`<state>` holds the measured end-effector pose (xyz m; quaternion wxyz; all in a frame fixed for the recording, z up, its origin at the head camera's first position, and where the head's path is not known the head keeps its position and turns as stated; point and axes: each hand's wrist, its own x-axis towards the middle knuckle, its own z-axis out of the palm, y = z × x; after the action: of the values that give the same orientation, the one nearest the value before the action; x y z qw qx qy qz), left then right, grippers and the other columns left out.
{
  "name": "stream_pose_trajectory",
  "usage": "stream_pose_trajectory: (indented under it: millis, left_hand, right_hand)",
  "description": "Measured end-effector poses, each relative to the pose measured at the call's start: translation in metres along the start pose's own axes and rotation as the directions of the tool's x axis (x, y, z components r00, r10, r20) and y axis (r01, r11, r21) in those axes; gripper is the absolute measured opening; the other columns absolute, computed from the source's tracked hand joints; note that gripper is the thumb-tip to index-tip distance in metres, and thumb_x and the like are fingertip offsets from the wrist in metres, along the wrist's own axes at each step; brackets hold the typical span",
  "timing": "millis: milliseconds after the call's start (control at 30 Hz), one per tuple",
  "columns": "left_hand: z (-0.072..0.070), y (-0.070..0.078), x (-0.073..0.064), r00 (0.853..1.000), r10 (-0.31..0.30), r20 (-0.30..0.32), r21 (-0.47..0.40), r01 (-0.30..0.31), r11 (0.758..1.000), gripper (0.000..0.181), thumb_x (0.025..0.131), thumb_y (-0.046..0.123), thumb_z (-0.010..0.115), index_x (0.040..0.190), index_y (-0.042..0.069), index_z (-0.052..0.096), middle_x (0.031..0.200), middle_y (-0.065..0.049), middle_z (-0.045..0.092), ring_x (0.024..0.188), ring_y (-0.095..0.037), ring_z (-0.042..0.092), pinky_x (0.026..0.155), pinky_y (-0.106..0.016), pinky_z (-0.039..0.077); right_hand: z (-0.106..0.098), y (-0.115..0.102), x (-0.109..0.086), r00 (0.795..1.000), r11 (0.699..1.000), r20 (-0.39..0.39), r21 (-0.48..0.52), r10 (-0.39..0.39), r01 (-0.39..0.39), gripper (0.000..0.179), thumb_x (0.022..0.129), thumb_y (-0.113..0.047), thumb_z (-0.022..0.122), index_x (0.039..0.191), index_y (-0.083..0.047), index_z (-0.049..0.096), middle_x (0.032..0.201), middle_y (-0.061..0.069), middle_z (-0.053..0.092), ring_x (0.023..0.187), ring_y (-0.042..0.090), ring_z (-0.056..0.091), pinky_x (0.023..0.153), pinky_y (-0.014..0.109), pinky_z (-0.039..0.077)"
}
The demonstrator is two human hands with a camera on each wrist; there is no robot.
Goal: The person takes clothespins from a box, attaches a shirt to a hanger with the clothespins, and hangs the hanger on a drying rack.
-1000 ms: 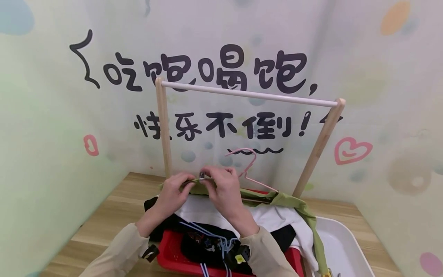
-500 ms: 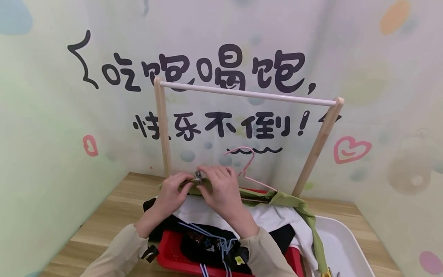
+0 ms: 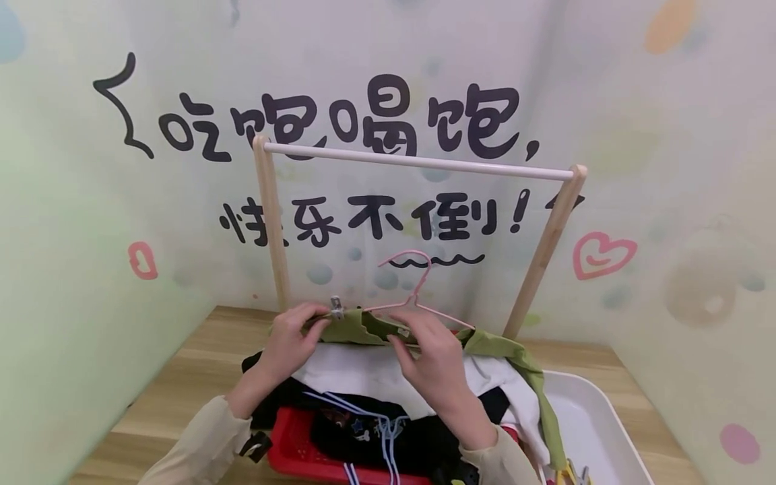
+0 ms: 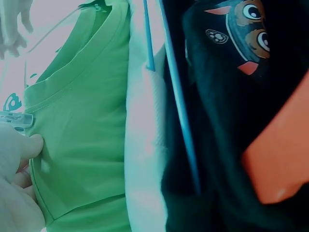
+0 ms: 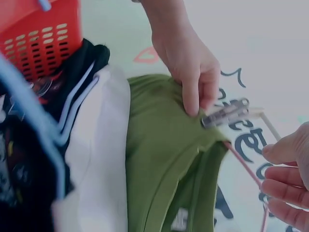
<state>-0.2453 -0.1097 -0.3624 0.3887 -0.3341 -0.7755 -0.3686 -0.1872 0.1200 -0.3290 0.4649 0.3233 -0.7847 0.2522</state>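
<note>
A green shirt (image 3: 347, 331) hangs on a pink hanger (image 3: 418, 286), whose hook points up. A clothespin (image 3: 336, 308), clear or silvery, is clamped on the shirt's left shoulder, as the right wrist view also shows. Right beside that clothespin, my left hand (image 3: 293, 345) pinches the shoulder fabric between thumb and fingers. My right hand (image 3: 433, 357) is over the neckline in the head view. In the right wrist view its fingers (image 5: 285, 179) are spread apart near the hanger's pink wire, holding nothing.
Behind stands a wooden rack with a white bar (image 3: 418, 160). White and black clothes lie below the shirt over a red basket (image 3: 291, 441), with blue hangers (image 3: 388, 431) among them. A white tray (image 3: 606, 417) at right holds yellow and grey clips (image 3: 570, 475).
My right hand has let go of the clothespin, now clamped on the green shirt's shoulder, and moved right toward the neckline. My left hand stays at the shoulder. The head view has shifted slightly.
</note>
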Motion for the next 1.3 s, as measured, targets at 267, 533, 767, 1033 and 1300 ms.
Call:
stream_pose_trajectory:
  millis: [267,533,767,1033,1300]
  left_hand:
    - [-0.006,-0.002,-0.002,0.999,-0.038,0.038,-0.019,0.039,0.999,0.019,0.070,-0.014,0.072,0.083,-0.002,0.066,0.082,-0.010,0.067,0.074,-0.019,0.064,0.062,-0.031,0.055]
    - [-0.010,-0.004,-0.003,0.999,-0.040,0.028,-0.010,0.040,0.999,0.019,0.070,-0.014,0.073,0.083,-0.001,0.066,0.081,-0.009,0.067,0.072,-0.016,0.063,0.062,-0.027,0.053]
    - [-0.014,-0.004,-0.004,0.999,-0.045,0.031,0.003,0.045,0.999,0.019,0.070,-0.014,0.073,0.083,-0.002,0.066,0.082,-0.009,0.067,0.072,-0.017,0.063,0.061,-0.028,0.054]
    - [-0.015,-0.004,-0.005,0.998,-0.052,0.039,-0.003,0.052,0.999,0.019,0.071,-0.015,0.072,0.083,-0.002,0.066,0.082,-0.010,0.067,0.072,-0.020,0.064,0.062,-0.029,0.055]
    - [-0.014,-0.004,-0.005,0.999,-0.043,0.032,-0.019,0.043,0.999,0.020,0.070,-0.016,0.072,0.083,-0.001,0.066,0.081,-0.009,0.067,0.072,-0.016,0.063,0.065,-0.010,0.047]
  right_hand:
    - [-0.033,0.018,-0.031,0.998,0.999,-0.042,-0.014,0.041,-0.041,0.036,0.067,0.003,0.076,0.101,-0.002,0.067,0.095,0.007,0.067,0.085,0.021,0.062,0.072,0.031,0.051]
    - [-0.078,0.053,-0.078,0.978,0.970,-0.095,-0.142,0.187,-0.200,0.027,0.071,-0.001,0.073,0.097,-0.002,0.068,0.087,0.009,0.068,0.075,0.022,0.063,0.067,0.020,0.049]
    - [-0.121,0.085,-0.127,0.913,0.858,-0.116,-0.311,0.392,-0.408,0.030,0.061,0.008,0.075,0.090,0.001,0.067,0.078,0.012,0.068,0.065,0.015,0.059,0.059,0.011,0.044]
    - [-0.154,0.105,-0.172,0.757,0.679,-0.001,-0.443,0.653,-0.586,0.022,0.066,0.002,0.076,0.085,0.004,0.065,0.073,0.016,0.067,0.058,0.012,0.060,0.050,0.013,0.042]
    - [-0.165,0.118,-0.193,0.415,0.480,0.248,-0.552,0.875,-0.682,0.030,0.078,-0.012,0.069,0.096,0.011,0.060,0.082,0.022,0.066,0.075,0.034,0.064,0.065,0.043,0.052]
